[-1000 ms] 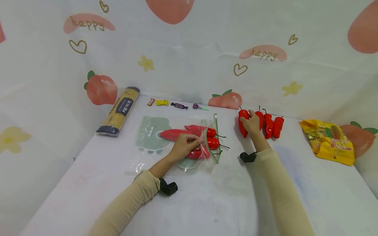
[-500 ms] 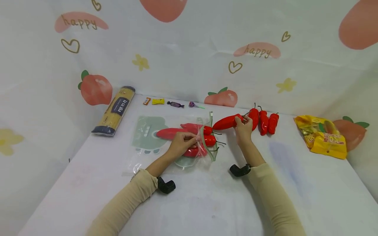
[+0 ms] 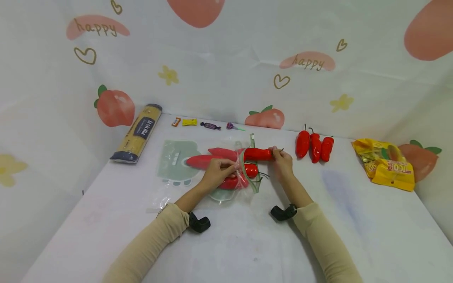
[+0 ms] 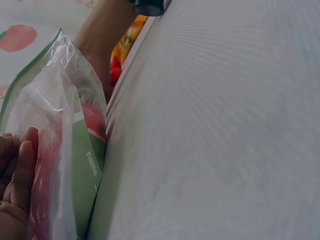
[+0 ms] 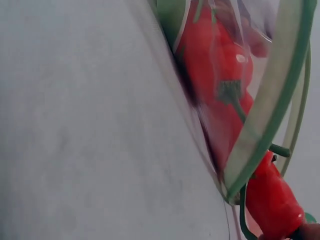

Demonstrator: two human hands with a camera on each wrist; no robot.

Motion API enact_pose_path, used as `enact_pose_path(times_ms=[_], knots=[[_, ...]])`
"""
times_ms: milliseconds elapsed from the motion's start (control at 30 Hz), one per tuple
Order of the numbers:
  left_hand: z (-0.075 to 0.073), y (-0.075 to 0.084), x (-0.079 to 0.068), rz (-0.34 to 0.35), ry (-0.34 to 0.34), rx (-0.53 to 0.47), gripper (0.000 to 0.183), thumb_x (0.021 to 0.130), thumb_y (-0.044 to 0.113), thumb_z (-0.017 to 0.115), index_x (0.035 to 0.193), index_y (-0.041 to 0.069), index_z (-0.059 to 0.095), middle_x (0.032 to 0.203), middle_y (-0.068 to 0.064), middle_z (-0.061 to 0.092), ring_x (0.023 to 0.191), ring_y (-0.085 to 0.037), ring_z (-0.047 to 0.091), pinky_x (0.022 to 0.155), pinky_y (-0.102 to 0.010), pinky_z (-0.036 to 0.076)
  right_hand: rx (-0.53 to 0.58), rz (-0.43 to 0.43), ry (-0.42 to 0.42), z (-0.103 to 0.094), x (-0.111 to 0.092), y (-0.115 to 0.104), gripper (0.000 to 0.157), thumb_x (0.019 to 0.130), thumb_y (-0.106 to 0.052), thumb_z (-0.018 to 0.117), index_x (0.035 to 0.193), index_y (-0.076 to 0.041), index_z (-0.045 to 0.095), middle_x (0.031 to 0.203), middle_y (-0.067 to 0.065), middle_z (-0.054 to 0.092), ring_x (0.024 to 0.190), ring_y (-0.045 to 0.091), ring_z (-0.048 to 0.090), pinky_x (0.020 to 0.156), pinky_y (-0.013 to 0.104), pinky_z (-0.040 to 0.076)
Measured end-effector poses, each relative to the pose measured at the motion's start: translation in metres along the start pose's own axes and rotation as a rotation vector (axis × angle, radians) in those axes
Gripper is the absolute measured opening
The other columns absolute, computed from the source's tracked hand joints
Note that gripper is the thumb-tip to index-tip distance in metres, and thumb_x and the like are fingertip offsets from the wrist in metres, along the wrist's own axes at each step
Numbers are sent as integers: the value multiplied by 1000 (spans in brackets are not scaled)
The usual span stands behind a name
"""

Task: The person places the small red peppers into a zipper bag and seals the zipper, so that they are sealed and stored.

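Observation:
My left hand (image 3: 216, 173) pinches the upper film of a clear zip bag (image 3: 166, 171) near its mouth. The bag lies flat, its green-edged opening facing right. Several red chili peppers lie inside it, one pepper (image 3: 251, 170) with its stem poking out. My right hand (image 3: 283, 163) pinches another red chili pepper (image 3: 260, 154) by its stem end, the pointed end through the bag's mouth. In the left wrist view, the fingers (image 4: 22, 175) are against the bag film. In the right wrist view, the held pepper (image 5: 274, 200) shows beyond the green zip edge (image 5: 272, 115).
Three more red chili peppers (image 3: 315, 146) stand in a row at the back right. Beyond them lies a yellow snack bag (image 3: 385, 165). A spaghetti pack (image 3: 138, 133) lies at the back left, with wrapped candies (image 3: 189, 122) and a lollipop (image 3: 231, 125) along the back edge.
My right hand has taken a chili pepper from the row, brought it left and moved its tip into the bag. My left hand keeps its hold on the bag.

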State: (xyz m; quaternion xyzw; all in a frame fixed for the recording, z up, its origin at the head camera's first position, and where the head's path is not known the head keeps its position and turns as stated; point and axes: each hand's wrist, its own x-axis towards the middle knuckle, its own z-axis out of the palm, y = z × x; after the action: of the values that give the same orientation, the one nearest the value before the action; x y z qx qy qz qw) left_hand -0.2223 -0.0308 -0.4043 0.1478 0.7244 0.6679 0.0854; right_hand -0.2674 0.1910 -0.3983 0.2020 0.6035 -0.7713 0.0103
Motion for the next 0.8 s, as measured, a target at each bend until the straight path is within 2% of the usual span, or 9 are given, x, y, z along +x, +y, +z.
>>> enact_pose_path(times_ms=[100, 167, 333, 433, 533, 633, 733, 800], knots=[[-1, 0, -1, -5, 0, 6, 22, 88, 12, 61, 102, -5, 66, 94, -21, 68, 66, -9, 65, 69, -22, 56, -111, 8, 23, 5, 2, 4, 38, 95, -20, 49, 128, -3, 50, 123, 3, 50, 107, 10, 45, 101, 21, 41], [-1, 0, -1, -11, 5, 7, 22, 88, 12, 61, 102, -4, 66, 93, -20, 68, 67, -10, 65, 69, -22, 56, -154, -3, 31, 10, 4, 6, 40, 92, -20, 54, 128, -4, 50, 115, 2, 52, 98, 9, 48, 92, 18, 46], [-1, 0, -1, -6, 3, 5, 22, 87, 13, 61, 102, -3, 67, 92, -19, 68, 68, -13, 65, 69, -23, 56, -253, -101, 11, 21, 6, 10, 46, 87, -18, 62, 127, -1, 47, 87, -3, 57, 74, 4, 55, 70, 11, 49], [-1, 0, -1, 10, -9, 4, 24, 87, 13, 61, 102, -5, 66, 92, -20, 68, 68, -11, 66, 70, -25, 57, -292, -152, -24, 26, 7, 12, 37, 87, -16, 62, 117, 3, 53, 75, -8, 60, 66, 3, 57, 65, 12, 51], [-1, 0, 0, 19, -24, 3, 25, 87, 13, 61, 103, -6, 66, 94, -21, 68, 69, -9, 66, 70, -26, 57, -289, -194, -47, 24, 8, 12, 29, 87, -15, 62, 108, 5, 58, 70, -12, 63, 63, 5, 58, 65, 15, 53], [-2, 0, 0, 9, -28, -1, 25, 87, 14, 62, 103, -5, 66, 95, -21, 68, 70, -9, 66, 71, -26, 57, -208, -240, -38, 17, 11, 6, 31, 87, -13, 62, 110, 7, 57, 71, -12, 65, 69, 5, 61, 71, 16, 54], [-4, 0, 1, 1, -31, 8, 23, 87, 13, 62, 103, -4, 66, 95, -20, 68, 69, -8, 65, 70, -25, 57, -115, -286, 0, 3, 18, -7, 35, 87, -12, 61, 117, 5, 55, 83, -8, 67, 82, 7, 64, 82, 19, 53], [-4, -1, 1, 4, -39, 12, 23, 87, 12, 62, 102, -4, 66, 95, -20, 68, 69, -7, 65, 70, -25, 57, -117, -321, 58, -11, 25, -18, 36, 88, -14, 61, 120, 1, 56, 96, -3, 68, 91, 8, 62, 89, 20, 50]])
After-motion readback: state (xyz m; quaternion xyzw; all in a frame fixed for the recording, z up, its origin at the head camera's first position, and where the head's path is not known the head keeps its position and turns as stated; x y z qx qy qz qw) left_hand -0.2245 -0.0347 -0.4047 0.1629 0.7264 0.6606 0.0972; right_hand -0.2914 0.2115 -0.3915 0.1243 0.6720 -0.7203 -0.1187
